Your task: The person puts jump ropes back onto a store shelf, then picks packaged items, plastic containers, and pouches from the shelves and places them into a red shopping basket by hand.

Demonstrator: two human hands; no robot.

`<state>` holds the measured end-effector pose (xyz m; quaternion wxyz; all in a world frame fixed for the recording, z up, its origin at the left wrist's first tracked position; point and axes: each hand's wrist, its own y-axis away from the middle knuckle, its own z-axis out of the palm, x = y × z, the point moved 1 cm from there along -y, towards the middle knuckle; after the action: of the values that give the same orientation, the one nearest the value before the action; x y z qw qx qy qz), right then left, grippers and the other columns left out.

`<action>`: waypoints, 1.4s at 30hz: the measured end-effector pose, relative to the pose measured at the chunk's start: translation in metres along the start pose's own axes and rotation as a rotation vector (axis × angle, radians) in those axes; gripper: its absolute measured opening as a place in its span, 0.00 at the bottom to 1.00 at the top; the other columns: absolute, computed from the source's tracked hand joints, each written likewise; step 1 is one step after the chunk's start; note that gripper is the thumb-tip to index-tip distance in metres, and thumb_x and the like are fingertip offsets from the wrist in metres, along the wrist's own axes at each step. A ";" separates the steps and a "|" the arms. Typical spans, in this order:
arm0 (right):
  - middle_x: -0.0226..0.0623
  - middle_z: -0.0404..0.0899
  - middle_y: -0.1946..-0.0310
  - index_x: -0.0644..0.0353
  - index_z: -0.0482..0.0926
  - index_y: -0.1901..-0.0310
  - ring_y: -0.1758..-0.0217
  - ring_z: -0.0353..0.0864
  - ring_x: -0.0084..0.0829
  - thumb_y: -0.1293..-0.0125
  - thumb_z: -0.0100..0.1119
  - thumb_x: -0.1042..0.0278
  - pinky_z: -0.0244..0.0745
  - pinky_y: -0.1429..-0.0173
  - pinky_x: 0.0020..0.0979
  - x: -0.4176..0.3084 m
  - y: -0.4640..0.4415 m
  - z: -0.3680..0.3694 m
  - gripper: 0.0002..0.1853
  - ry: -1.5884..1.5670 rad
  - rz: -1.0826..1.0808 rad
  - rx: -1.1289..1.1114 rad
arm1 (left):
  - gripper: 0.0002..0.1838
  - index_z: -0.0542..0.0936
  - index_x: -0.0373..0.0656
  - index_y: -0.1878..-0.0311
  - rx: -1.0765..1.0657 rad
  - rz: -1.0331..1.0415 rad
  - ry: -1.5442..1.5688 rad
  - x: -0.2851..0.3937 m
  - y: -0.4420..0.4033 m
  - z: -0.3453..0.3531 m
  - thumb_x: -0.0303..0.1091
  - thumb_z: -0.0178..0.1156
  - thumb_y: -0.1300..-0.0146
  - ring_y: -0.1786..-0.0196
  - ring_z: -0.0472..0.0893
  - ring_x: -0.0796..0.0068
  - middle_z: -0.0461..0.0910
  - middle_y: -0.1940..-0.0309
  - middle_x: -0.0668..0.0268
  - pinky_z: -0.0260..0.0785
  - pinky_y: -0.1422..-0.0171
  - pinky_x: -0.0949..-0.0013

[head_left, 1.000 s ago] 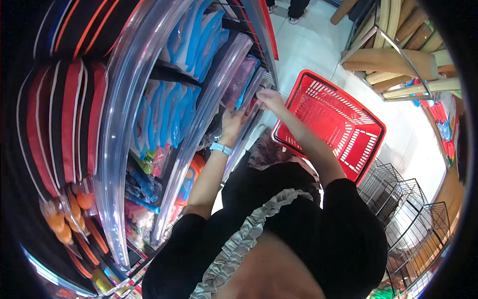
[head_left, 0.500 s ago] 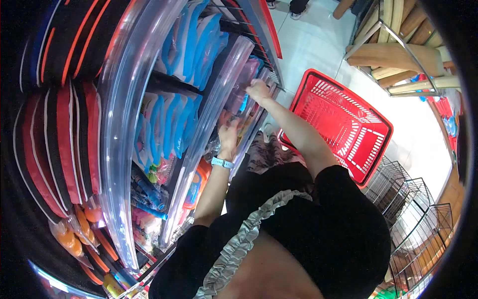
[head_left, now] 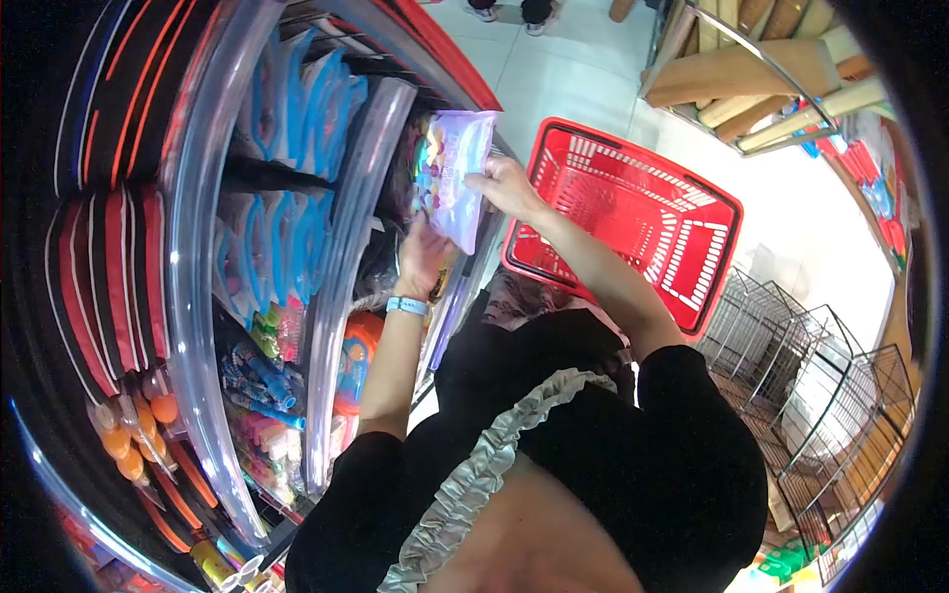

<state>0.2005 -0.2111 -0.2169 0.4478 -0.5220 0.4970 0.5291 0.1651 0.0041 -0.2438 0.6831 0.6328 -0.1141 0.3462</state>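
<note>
Right now, a shiny lilac packet (head_left: 457,173) of small colourful pieces is at the far end of the red-edged shelf (head_left: 460,69), where the right hand (head_left: 506,188) pinches the packet's right edge with its thumb on top. At the packet's lower left corner is the left hand (head_left: 422,252), a pale blue band (head_left: 407,305) around its wrist, its fingers too blurred to tell whether they pinch or only touch. Blue-edged bags (head_left: 316,109) stand along the shelf beside a clear plastic strip (head_left: 346,247), and the right forearm overlaps the near edge of a red basket (head_left: 682,257).
</note>
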 end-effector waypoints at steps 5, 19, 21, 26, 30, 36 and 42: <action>0.31 0.79 0.70 0.68 0.79 0.63 0.67 0.76 0.21 0.43 0.57 0.69 0.70 0.61 0.27 0.006 0.062 -0.058 0.10 -0.237 -0.002 -0.068 | 0.24 0.72 0.39 0.47 -0.254 -0.074 0.495 -0.001 0.013 0.041 0.47 0.58 0.40 0.45 0.73 0.64 0.75 0.48 0.60 0.63 0.37 0.60; 0.32 0.78 0.70 0.65 0.79 0.68 0.67 0.75 0.22 0.46 0.55 0.70 0.69 0.59 0.24 0.125 0.268 -0.249 0.08 -0.485 0.418 0.432 | 0.12 0.73 0.34 0.56 -0.252 -0.102 -0.368 -0.109 0.009 0.123 0.27 0.58 0.42 0.67 0.81 0.71 0.79 0.65 0.60 0.74 0.72 0.75; 0.31 0.77 0.72 0.65 0.78 0.68 0.68 0.74 0.21 0.44 0.55 0.68 0.68 0.61 0.23 0.121 0.279 -0.260 0.09 -0.324 0.548 0.456 | 0.15 0.73 0.35 0.52 -0.322 -0.110 -0.440 -0.114 0.008 0.131 0.27 0.58 0.43 0.65 0.80 0.73 0.79 0.62 0.59 0.73 0.69 0.77; 0.37 0.78 0.74 0.62 0.77 0.69 0.67 0.80 0.31 0.46 0.61 0.60 0.73 0.63 0.33 0.162 0.278 -0.269 0.13 0.412 0.863 0.298 | 0.21 0.70 0.40 0.45 -0.250 0.436 -0.577 -0.094 -0.038 0.107 0.25 0.57 0.44 0.62 0.79 0.71 0.75 0.52 0.61 0.74 0.59 0.69; 0.43 0.80 0.71 0.60 0.79 0.67 0.64 0.80 0.39 0.45 0.57 0.58 0.72 0.59 0.37 0.102 0.212 -0.228 0.13 0.820 0.491 0.239 | 0.18 0.71 0.40 0.47 -0.189 1.056 -1.191 0.006 0.019 0.110 0.25 0.55 0.43 0.60 0.79 0.66 0.76 0.57 0.57 0.73 0.59 0.69; 0.42 0.79 0.68 0.62 0.78 0.61 0.62 0.80 0.35 0.41 0.59 0.60 0.72 0.58 0.30 0.120 0.064 -0.120 0.14 0.521 -0.035 0.067 | 0.09 0.77 0.39 0.59 -0.026 1.383 -1.233 0.046 0.063 0.088 0.26 0.54 0.44 0.55 0.76 0.56 0.76 0.58 0.56 0.69 0.51 0.63; 0.46 0.75 0.57 0.57 0.74 0.52 0.57 0.76 0.47 0.41 0.54 0.50 0.70 0.50 0.42 0.028 -0.075 0.001 0.22 0.502 -0.505 0.211 | 0.14 0.76 0.40 0.55 0.278 1.361 -1.211 0.059 0.063 0.040 0.25 0.56 0.47 0.49 0.74 0.55 0.75 0.53 0.55 0.66 0.45 0.62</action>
<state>0.2733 -0.2030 -0.2489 0.4797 -0.6926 0.4987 0.2037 0.1805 -0.0173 -0.1525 0.0739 0.5789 -0.7571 0.2936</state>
